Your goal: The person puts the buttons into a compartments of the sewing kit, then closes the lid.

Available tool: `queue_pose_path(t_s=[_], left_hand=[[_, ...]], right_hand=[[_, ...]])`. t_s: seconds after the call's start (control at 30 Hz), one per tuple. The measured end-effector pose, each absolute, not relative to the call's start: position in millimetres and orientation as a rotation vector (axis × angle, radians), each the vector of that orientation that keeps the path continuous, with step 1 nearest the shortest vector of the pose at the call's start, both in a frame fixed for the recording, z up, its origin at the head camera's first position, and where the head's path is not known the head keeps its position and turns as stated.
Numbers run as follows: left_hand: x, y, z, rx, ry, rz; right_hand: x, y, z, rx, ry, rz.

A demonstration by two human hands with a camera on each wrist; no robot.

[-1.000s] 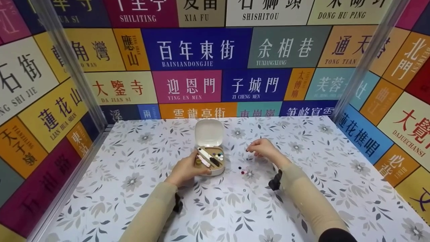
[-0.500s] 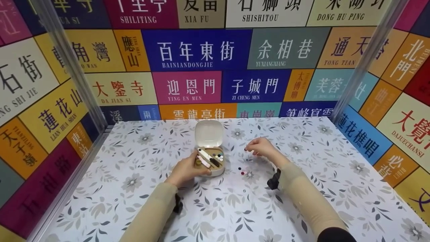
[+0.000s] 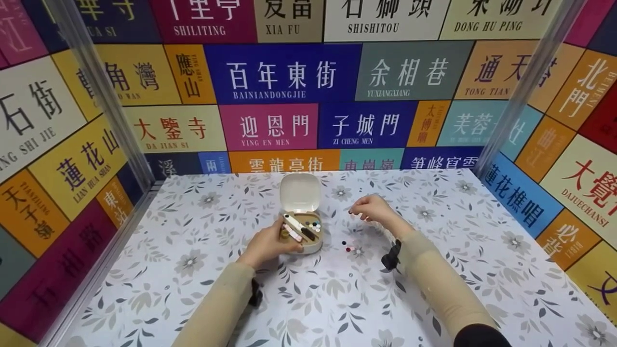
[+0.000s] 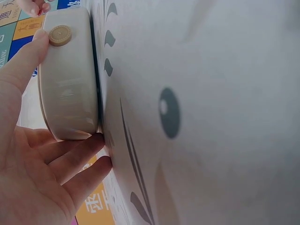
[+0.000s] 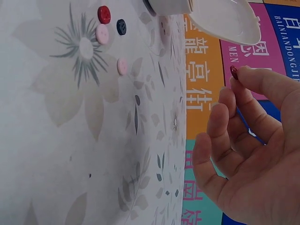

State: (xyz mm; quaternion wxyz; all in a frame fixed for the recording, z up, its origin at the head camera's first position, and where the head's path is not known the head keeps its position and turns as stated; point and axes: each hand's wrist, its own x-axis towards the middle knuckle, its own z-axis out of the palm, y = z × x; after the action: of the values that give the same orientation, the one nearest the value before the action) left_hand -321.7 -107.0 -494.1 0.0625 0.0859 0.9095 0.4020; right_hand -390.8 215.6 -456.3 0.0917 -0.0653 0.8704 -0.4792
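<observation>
My left hand (image 3: 264, 245) holds the left side of a small cream sewing box (image 3: 313, 247), its thumb near a round tan clasp (image 4: 60, 35) in the left wrist view. The box's lid (image 3: 300, 193) stands raised at the back. Inside lie a slim white-and-black tool (image 3: 300, 227) and small buttons (image 3: 316, 225). Right of the box, my right hand (image 3: 376, 210) is above the table, pinching a dark red button (image 5: 234, 72) between thumb and forefinger. On the cloth lie a red button (image 5: 104, 15), a dark button (image 5: 122, 27) and two pink buttons (image 5: 102, 34).
A white cloth (image 3: 207, 299) with grey leaves and flowers covers the table. Colourful panels with printed signs (image 3: 270, 125) rise behind and at both sides. Metal posts (image 3: 516, 86) stand at the back corners.
My right hand has drifted slightly left toward the box, with the button still pinched. The left hand and the box keep their place.
</observation>
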Motion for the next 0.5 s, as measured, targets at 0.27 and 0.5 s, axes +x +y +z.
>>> queue_pose_path(t_s=[0.27, 0.5], left_hand=[[-320.8, -107.4, -493.0, 0.273, 2.754, 1.207], [-320.1, -107.4, -491.7, 0.282, 2.758, 1.212]], right_hand=[[-392.0, 211.8, -455.1, -0.215, 2.590, -1.432], [-396.0, 206.6, -451.8, -0.189, 2.595, -1.401]])
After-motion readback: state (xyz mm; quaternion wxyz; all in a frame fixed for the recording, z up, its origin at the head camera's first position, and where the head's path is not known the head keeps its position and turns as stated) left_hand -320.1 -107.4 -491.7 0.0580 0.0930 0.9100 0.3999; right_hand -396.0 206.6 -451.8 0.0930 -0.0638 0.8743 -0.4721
